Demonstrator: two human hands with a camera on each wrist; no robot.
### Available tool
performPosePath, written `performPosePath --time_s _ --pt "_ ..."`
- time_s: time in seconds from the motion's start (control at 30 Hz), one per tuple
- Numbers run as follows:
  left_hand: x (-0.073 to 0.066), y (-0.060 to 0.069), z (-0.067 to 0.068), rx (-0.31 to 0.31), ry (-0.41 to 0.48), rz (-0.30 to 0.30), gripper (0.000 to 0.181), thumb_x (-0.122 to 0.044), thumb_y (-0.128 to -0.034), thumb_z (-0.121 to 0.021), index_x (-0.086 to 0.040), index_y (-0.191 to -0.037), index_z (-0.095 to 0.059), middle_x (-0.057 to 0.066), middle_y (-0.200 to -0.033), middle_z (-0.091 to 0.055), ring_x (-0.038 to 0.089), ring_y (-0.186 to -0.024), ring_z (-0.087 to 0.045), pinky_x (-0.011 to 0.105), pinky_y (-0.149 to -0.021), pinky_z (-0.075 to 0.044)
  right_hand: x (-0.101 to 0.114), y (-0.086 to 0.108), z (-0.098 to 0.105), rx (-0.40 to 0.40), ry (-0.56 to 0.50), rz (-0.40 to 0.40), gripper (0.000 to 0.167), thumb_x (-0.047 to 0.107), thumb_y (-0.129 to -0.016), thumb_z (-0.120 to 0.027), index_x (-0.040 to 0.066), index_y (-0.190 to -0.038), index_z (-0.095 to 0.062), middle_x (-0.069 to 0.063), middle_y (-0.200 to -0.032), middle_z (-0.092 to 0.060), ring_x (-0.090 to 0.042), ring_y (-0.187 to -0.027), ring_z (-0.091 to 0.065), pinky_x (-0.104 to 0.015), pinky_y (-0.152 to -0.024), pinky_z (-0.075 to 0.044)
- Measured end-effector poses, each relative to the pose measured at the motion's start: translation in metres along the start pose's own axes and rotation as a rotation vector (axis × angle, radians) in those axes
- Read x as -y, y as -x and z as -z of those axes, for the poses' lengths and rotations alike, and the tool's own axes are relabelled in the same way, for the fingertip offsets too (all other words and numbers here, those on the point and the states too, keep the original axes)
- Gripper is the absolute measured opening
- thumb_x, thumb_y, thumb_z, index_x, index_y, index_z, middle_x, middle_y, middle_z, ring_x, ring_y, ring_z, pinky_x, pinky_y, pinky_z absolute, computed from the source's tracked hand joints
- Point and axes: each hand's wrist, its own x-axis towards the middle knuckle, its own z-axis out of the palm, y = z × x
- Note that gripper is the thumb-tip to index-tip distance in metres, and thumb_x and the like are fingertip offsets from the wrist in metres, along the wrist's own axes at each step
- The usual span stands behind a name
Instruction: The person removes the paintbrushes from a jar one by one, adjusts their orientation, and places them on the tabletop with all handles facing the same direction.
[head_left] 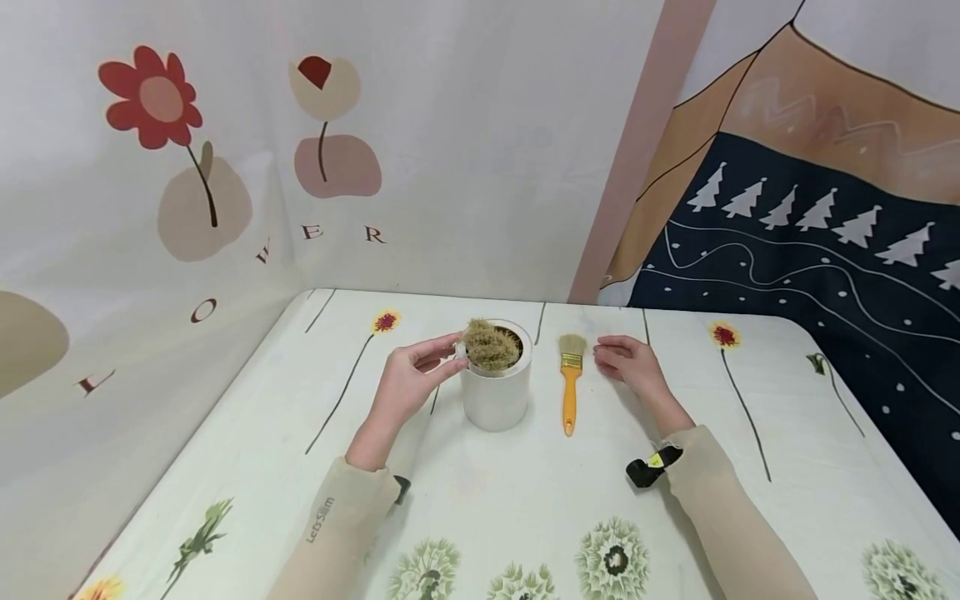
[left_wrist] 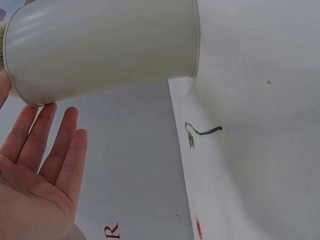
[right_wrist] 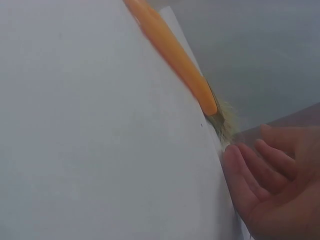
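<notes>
A white cylindrical container (head_left: 495, 400) stands upright, with a shaggy greenish-brown tuft (head_left: 491, 347) at its mouth, leaning over the left of the rim. My left hand (head_left: 408, 379) pinches at that rim with thumb and fingers; whether a small white part there is separate, I cannot tell. In the left wrist view, fingertips of the left hand (left_wrist: 42, 170) meet the edge of the container (left_wrist: 100, 50). A flat paintbrush with an orange handle (head_left: 570, 400) lies right of the container. Beside its bristles my right hand (head_left: 637, 371) rests on the table, fingers loosely bent, holding nothing.
The white table cover (head_left: 525, 500) has printed flowers and stems. Behind it hangs a pale cloth (head_left: 480, 150) with flowers and letters, and at the right a dark printed cloth (head_left: 825, 242) with white trees. Black straps are on both wrists.
</notes>
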Motion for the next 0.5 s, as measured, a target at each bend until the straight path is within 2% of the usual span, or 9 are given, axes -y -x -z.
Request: performPosePath --time_s 0.5 --pt "0.000 0.000 0.000 -0.001 -0.003 -0.004 0.042 -0.027 -0.0881 -0.078 -0.015 -0.128 -0.070 0.008 -0.128 -0.070 0.025 -0.119 -0.067 0.041 -0.107 -0.052 0.004 0.012 -0.005 0.059 0.007 0.087 0.044 0.014 -0.100 -0.060 -0.004 -0.140 -0.050 -0.027 -0.138 -0.058 0.004 -0.092 -0.064 -0.018 -0.084 -0.060"
